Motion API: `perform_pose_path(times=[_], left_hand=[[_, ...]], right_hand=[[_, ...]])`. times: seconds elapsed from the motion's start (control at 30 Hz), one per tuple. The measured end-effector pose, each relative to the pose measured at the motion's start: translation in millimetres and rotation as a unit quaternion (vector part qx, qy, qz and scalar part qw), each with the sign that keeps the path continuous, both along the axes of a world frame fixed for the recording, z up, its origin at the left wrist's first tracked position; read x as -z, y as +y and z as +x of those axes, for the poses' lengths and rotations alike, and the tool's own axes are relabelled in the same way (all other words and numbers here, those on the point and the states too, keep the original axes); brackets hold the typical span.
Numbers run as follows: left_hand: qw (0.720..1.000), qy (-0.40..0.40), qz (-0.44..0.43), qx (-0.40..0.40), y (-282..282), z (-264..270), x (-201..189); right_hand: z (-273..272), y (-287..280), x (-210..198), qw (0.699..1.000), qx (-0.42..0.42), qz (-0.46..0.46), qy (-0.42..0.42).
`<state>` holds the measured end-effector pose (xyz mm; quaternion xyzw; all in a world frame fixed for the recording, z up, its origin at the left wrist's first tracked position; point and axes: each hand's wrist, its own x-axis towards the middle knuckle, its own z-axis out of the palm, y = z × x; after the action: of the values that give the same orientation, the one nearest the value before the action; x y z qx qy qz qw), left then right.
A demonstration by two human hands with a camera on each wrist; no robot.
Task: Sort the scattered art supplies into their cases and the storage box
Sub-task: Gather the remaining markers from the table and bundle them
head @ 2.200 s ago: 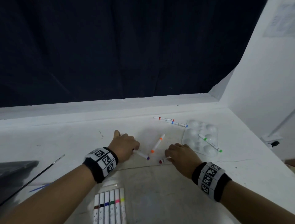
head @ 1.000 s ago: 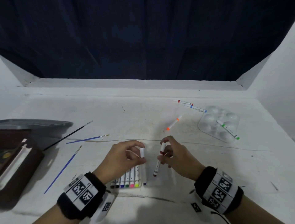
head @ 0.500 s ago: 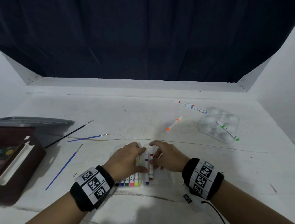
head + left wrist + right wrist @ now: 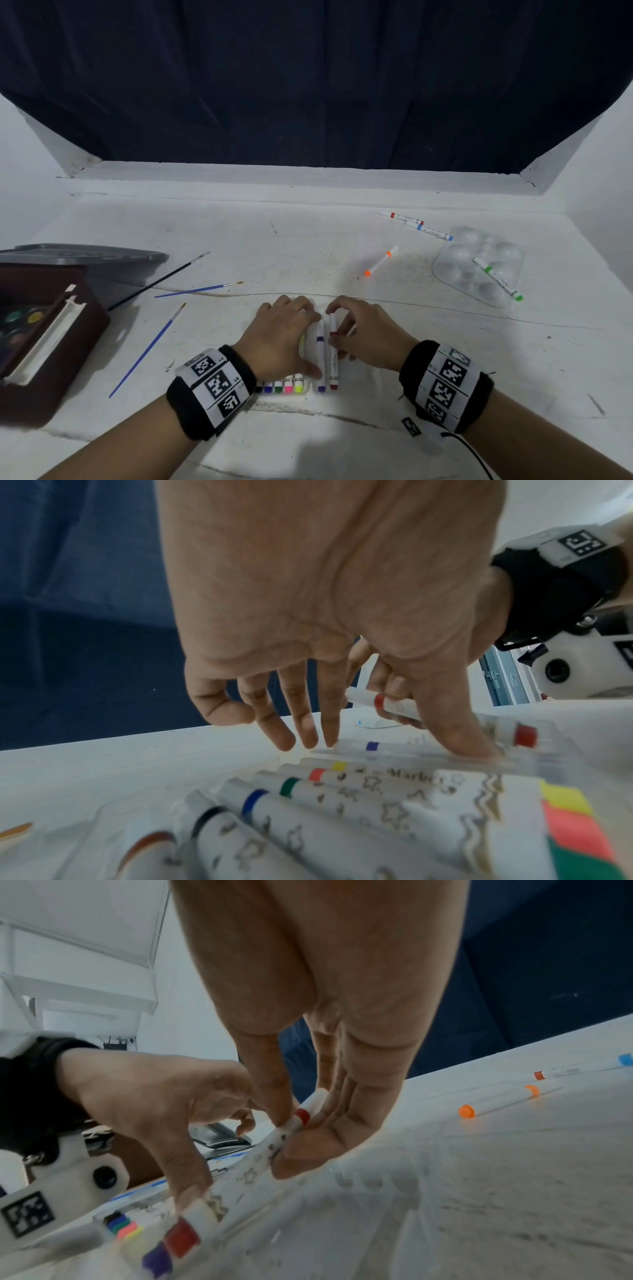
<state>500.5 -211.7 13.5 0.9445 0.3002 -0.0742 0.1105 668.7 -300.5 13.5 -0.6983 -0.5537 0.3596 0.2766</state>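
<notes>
A clear marker case lies flat at the near middle of the table, with several markers in a row. My left hand rests over them, its straight fingers and thumb pressing on a purple marker in the case. Right beside it lies a red marker. My right hand pinches the red marker between thumb and fingers near its upper band. In the left wrist view the fingertips touch the purple marker.
Loose markers lie far right: orange, red, blue, and green on a clear palette. Three brushes lie at left beside a brown paint box and a grey lid.
Both hands carried the purple and red markers from mid-table down to the case and laid them in beside the others. Since half a second ago the hands have barely moved.
</notes>
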Motion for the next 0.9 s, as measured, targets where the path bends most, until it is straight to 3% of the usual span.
perform_pose_path(times=[0.17,0.43,0.9], left_hand=[[0.999,0.032,0.028,-0.001,-5.1,7.8,-3.9],[0.999,0.027,-0.023,-0.012,-1.5,3.9,-5.6],[1.000,0.022,-0.003,-0.015,-2.6,3.3,-4.1]], right_hand=[[-2.5,-5.9,-4.2,0.995,-0.052,-0.033,-0.082],[-6.8,-0.4,5.6,0.964,-0.110,-0.034,-0.241],[-3.3,7.0,8.9,0.944,-0.130,-0.046,-0.300]])
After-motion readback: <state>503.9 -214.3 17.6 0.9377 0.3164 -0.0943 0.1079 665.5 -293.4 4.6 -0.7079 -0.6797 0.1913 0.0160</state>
